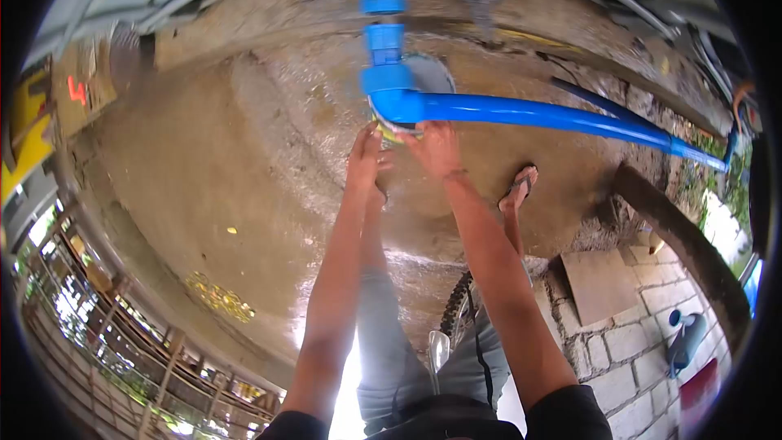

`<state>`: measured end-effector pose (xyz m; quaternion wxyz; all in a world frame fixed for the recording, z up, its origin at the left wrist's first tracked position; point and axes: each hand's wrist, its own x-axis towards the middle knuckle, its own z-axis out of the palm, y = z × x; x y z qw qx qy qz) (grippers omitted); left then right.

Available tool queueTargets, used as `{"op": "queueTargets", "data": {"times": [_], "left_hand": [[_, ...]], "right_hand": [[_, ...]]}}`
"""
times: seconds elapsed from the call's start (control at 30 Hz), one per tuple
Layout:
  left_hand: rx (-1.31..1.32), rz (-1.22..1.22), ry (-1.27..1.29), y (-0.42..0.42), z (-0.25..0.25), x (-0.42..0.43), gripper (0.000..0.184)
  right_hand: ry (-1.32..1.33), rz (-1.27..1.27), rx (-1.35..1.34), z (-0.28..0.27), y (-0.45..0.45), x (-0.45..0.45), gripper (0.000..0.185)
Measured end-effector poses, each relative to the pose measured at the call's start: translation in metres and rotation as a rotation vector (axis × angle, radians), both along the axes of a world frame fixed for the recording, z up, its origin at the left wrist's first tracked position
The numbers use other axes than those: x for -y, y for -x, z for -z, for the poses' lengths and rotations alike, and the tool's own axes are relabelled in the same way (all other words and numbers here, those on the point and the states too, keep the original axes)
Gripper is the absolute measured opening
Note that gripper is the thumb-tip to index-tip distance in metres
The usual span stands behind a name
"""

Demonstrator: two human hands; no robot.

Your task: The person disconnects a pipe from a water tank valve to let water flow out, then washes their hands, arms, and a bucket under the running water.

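Note:
A blue plastic pipe elbow (pixel 397 91) is near the top centre, with a long blue pipe (pixel 529 114) running right from it. Behind the elbow shows a round grey object (pixel 433 75), mostly covered. Just below the elbow is a narrow yellow-green edge (pixel 389 135); its kind is unclear. My left hand (pixel 366 159) reaches up to this edge, the upper fingers bent against it and the lower ones loosely curled. My right hand (pixel 436 147) is close by on the right, fingertips at the same edge, under the pipe. What the fingers hold is partly hidden.
Wet brown ground (pixel 195 155) spreads around my feet. A tyre (pixel 456 301) stands between my legs. To the right are a curved dark beam (pixel 688 248), paving blocks (pixel 627 371) and a grey-blue container (pixel 687 338). A wooden fence (pixel 98 330) runs along the lower left.

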<state>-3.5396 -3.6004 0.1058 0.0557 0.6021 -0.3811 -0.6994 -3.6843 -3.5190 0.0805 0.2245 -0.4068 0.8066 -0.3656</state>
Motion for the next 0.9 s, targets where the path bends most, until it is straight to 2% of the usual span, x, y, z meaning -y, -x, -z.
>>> {"op": "queueTargets", "data": {"times": [0.07,0.17,0.2,0.37,0.43,0.6,0.63,0.67,0.7,0.77,0.8,0.83,0.9], "left_hand": [[-0.046,0.006,0.021,-0.011,0.01,0.028,0.052],[-0.104,-0.02,0.0,-0.021,0.027,0.055,0.053],[-0.114,-0.044,-0.012,-0.021,0.031,0.061,0.055],[-0.155,-0.099,-0.051,-0.003,0.046,0.087,0.062],[-0.154,-0.073,-0.066,0.009,0.069,0.086,0.065],[-0.35,-0.171,-0.085,0.03,0.124,0.066,0.068],[-0.381,-0.197,-0.106,0.034,0.139,0.059,0.067],[-0.285,-0.144,0.06,0.036,0.157,0.053,0.06],[-0.182,-0.088,0.226,0.032,0.196,0.038,0.054],[-0.017,-0.013,0.39,0.033,0.19,0.034,0.048],[0.042,0.006,0.387,0.039,0.132,0.047,0.046],[0.098,0.025,0.387,0.048,0.091,0.061,0.046],[-0.039,0.026,0.331,0.068,0.067,0.074,0.047]], "right_hand": [[0.009,0.021,-0.029,0.007,-0.015,0.043,0.039],[-0.193,0.028,0.058,0.009,-0.03,0.085,0.039],[-0.099,-0.012,-0.036,0.029,-0.032,0.087,0.036],[-0.102,-0.103,-0.192,0.04,-0.03,0.083,0.03],[-0.085,-0.14,-0.248,0.051,-0.02,0.077,0.027],[-0.019,-0.267,-0.344,0.086,0.015,0.057,0.023],[-0.022,-0.207,-0.328,0.092,0.023,0.056,0.022],[-0.03,-0.146,-0.311,0.097,0.03,0.054,0.02],[-0.037,-0.084,-0.291,0.1,0.034,0.052,0.02],[-0.111,0.066,0.045,0.073,0.05,0.073,0.019],[-0.147,0.143,0.213,0.061,0.057,0.082,0.02],[0.052,0.203,0.556,0.065,0.066,0.09,0.021],[0.466,0.309,1.237,0.075,0.088,0.11,0.025]]}}
